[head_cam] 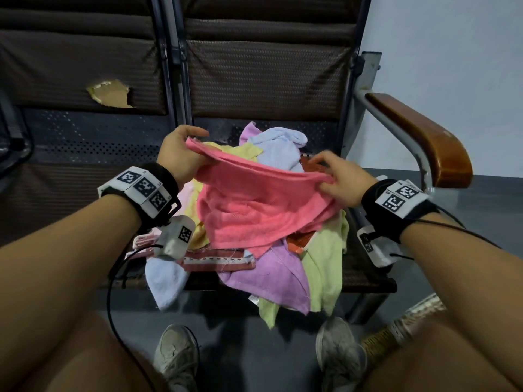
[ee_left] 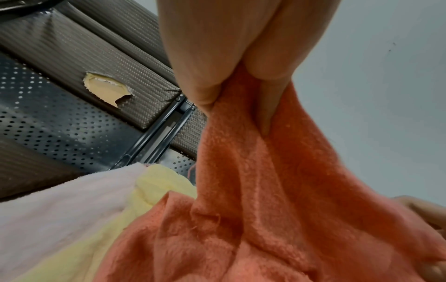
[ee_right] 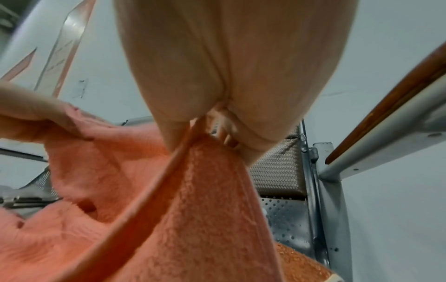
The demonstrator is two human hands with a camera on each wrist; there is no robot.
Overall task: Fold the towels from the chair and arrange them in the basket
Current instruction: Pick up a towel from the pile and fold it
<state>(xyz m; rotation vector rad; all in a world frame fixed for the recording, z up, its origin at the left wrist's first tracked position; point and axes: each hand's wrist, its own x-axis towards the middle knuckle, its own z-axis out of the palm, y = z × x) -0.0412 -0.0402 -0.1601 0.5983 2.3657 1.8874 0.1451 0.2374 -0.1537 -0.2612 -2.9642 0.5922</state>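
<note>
Pink towel [head_cam: 254, 202] pinched at top edge by left hand [head_cam: 181, 157] and right hand [head_cam: 339, 179], hanging over the pile [head_cam: 283, 267] on the chair [head_cam: 368, 278], lower part resting on it, likely dragging neighbours floorward on lift; basket unseen.
</note>
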